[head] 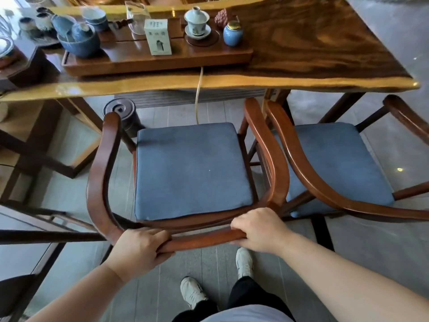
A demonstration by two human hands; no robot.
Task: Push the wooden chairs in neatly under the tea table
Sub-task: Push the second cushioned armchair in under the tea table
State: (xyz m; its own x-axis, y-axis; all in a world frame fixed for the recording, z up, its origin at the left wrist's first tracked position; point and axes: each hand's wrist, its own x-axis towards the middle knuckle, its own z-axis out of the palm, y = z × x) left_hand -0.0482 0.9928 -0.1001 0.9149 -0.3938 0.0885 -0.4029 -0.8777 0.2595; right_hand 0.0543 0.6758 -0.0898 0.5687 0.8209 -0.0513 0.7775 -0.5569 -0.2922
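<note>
A wooden armchair (102,173) with a blue seat cushion stands in front of me, facing the tea table (301,54). Its armrest tips sit just short of the table's front edge. My left hand (139,248) and my right hand (258,228) both grip the curved back rail (204,239). A second wooden chair (299,163), also with a blue cushion, stands close on the right, angled, its armrest almost touching the first chair's.
On the table sit a wooden tea tray (157,59), blue and white teaware, a white box (158,36) and a blue jar (232,33). A cord (198,98) hangs from the tray to the floor. A dark round bin (121,112) stands under the table.
</note>
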